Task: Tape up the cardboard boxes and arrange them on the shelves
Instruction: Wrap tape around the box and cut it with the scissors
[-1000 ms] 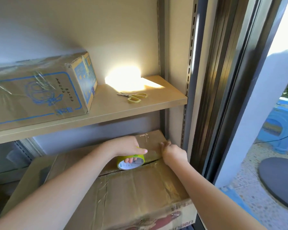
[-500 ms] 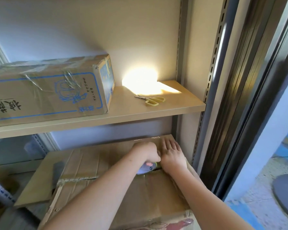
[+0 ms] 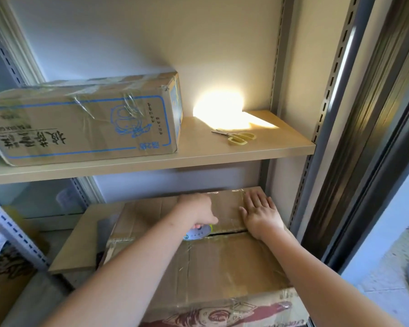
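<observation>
**Taping the seam of the lower box**

Head view. Your left hand [image 3: 197, 212] is curled round the tape roll [image 3: 197, 233] and holds it down on the top of the box [image 3: 222, 263], right at the dark gap where the two flaps meet. That puts the roll where the tape has to run, along the seam. Your right hand [image 3: 260, 214] lies flat on the far flap, fingers straight and a little spread, just to the right of the roll. It seems to be pressing the flap and the tape end down so neither lifts as you pull. I cannot tell from here where the tape end itself sits.

The box sits on the lower shelf [image 3: 80, 241], its near end sticking out towards you, and the seam gap is not yet closed. A second box [image 3: 80, 123], already wrapped in clear tape, lies on its side at the left of the upper shelf [image 3: 222, 154]. The scissors [image 3: 237, 137] rest to its right, well apart from it and within reach above your hands, likely left there for cutting the tape.

Both shelves are pale wood boards hung on slotted grey uprights [image 3: 316, 128] against a light wall. A bright patch of sun falls on the wall and the upper board behind the scissors. On the right stands a dark door frame [image 3: 373, 138], with speckled floor beyond it.
</observation>
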`<state>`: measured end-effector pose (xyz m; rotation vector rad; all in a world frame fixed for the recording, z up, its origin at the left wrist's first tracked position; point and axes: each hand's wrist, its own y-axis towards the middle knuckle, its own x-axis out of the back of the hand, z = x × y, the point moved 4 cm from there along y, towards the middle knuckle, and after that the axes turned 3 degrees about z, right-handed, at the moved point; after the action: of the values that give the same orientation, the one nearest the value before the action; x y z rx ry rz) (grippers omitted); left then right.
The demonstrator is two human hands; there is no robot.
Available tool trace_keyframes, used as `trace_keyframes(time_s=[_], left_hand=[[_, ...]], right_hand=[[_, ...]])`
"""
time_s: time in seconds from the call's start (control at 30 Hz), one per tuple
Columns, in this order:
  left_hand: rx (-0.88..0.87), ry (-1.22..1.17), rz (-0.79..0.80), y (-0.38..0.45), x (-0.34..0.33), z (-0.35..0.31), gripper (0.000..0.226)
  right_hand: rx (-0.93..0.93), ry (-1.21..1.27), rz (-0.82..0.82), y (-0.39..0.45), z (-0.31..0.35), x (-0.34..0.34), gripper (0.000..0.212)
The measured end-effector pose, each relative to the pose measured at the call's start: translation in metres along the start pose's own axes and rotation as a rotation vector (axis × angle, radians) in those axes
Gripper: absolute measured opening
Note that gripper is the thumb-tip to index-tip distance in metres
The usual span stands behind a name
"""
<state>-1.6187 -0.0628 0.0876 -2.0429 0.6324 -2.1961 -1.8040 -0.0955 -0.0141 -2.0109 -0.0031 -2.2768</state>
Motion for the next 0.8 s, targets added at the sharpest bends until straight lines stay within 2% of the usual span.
trace_keyframes(time_s=[0.1,0.23,0.33,0.4,0.5,0.63,0.7,0.8], left_hand=[[0.073,0.003,-0.008,0.002,-0.007,-0.008,0.024],[0.080,-0.032,0.042,0.007,-0.006,-0.004,0.023],[0.049,-0.015,0.053,0.008,-0.005,-0.007,0.026],[0.013,-0.135,0.090,0.008,-0.008,-0.005,0.038],[-0.042,-0.479,0.232,0.003,-0.009,0.010,0.044],[-0.161,-0.668,0.268,-0.008,-0.011,0.044,0.031],[-0.161,-0.595,0.268,-0.013,-0.014,0.051,0.036],[-0.051,-0.182,0.236,-0.017,0.000,0.061,0.051]], right_hand=[[-0.033,-0.027,0.047,0.002,0.001,-0.001,0.065],[-0.088,0.030,0.039,0.009,0.020,0.010,0.067],[0.024,0.018,-0.022,0.007,0.054,0.004,0.069],[0.078,-0.006,-0.023,0.004,0.064,-0.009,0.067],[0.078,-0.020,-0.048,0.008,0.060,-0.015,0.068],[0.068,-0.010,-0.089,0.009,0.060,-0.014,0.066],[0.074,-0.008,-0.082,0.008,0.061,-0.014,0.064],[0.087,-0.007,-0.072,0.008,0.061,-0.015,0.064]])
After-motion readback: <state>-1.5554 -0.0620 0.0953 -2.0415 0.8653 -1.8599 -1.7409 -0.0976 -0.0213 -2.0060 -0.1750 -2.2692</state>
